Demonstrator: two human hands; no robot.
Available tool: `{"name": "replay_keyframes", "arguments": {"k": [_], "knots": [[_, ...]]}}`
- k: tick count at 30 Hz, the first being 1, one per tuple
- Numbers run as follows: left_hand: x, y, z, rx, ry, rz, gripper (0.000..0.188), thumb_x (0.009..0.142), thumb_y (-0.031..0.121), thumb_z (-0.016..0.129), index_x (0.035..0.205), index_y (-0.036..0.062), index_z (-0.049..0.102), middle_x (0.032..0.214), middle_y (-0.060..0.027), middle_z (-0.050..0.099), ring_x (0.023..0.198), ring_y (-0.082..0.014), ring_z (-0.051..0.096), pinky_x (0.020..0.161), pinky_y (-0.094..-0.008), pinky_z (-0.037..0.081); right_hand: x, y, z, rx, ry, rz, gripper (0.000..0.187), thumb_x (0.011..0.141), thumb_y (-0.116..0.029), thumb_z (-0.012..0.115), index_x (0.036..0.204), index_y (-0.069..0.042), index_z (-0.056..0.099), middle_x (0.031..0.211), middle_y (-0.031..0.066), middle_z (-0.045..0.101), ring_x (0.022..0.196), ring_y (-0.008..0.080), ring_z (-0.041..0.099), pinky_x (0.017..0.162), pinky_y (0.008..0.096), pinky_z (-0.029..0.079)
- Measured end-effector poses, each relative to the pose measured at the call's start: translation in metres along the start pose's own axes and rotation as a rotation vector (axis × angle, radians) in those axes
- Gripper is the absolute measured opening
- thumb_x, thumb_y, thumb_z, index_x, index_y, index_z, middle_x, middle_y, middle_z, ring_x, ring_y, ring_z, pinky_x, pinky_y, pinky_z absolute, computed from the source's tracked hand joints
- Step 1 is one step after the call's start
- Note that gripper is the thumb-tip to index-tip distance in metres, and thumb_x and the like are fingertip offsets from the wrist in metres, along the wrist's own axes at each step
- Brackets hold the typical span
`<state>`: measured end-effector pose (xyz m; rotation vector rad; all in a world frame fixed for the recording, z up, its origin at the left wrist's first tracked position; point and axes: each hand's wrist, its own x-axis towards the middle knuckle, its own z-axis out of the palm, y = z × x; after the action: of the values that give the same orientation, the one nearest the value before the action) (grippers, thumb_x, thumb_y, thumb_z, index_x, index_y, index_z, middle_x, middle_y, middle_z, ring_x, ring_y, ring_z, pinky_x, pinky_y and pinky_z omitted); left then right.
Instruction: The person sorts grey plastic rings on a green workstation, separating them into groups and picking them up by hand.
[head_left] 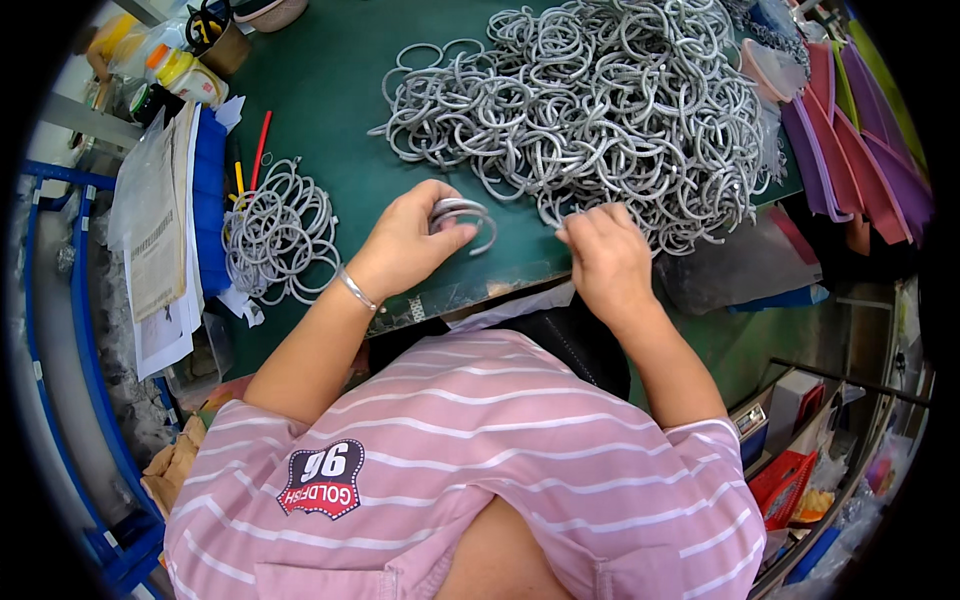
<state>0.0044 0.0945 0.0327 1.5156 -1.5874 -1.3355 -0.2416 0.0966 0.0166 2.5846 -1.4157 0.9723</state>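
Observation:
My left hand [410, 238] is closed round a few silvery-grey rings [484, 222] near the table's front edge. To its right, my right hand [610, 258] has its fingers pinched together at the near edge of a large heap of similar grey rings [590, 100]. The fingertips touch or nearly touch a ring there; whether they grip it is hidden. Many rings in the heap look open, with a gap between their ends. A smaller pile of grey rings [282, 235] lies to the left of my left hand.
The green table [330, 90] carries a red stick-like pen [262, 150] beside the small pile. A blue bin [210, 200] with papers stands at the left edge, with a yellow bottle [190, 78] behind. Pink and purple plastic trays [835, 150] stand at the right.

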Motion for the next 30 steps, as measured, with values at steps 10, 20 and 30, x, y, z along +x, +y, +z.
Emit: {"name": "replay_keyframes", "arguments": {"k": [10, 20, 30], "knots": [[0.065, 0.032, -0.006, 0.394, 0.574, 0.831, 0.015, 0.077, 0.003, 0.069, 0.082, 0.0006, 0.055, 0.083, -0.0110, 0.056, 0.069, -0.0264, 0.055, 0.063, -0.0327, 0.047, -0.006, 0.009, -0.008, -0.146, -0.129, -0.092, 0.016, 0.066, -0.005, 0.058, 0.082, -0.005, 0.059, 0.081, 0.0078, 0.056, 0.082, 0.0269, 0.053, 0.066, 0.0362, 0.047], [0.128, 0.034, -0.028, 0.747, 0.405, 0.867, 0.009, 0.082, 0.010, 0.064, 0.086, 0.0015, 0.062, 0.080, -0.0145, 0.061, 0.077, -0.0335, 0.059, 0.069, -0.0392, 0.048, 0.017, 0.021, -0.016, -0.154, -0.059, -0.198, 0.016, 0.070, -0.008, 0.065, 0.085, -0.005, 0.061, 0.068, 0.0047, 0.055, 0.069, 0.0223, 0.055, 0.057, 0.0344, 0.044], [0.091, 0.031, -0.037, 0.700, 0.212, 1.088, 0.009, 0.076, 0.003, 0.066, 0.082, 0.0020, 0.058, 0.075, -0.0123, 0.059, 0.073, -0.0319, 0.058, 0.069, -0.0403, 0.047, -0.013, 0.014, -0.017, 0.106, 0.008, -0.105, 0.015, 0.069, -0.003, 0.065, 0.084, -0.004, 0.061, 0.081, 0.0089, 0.061, 0.069, 0.0260, 0.057, 0.059, 0.0351, 0.047]]}}
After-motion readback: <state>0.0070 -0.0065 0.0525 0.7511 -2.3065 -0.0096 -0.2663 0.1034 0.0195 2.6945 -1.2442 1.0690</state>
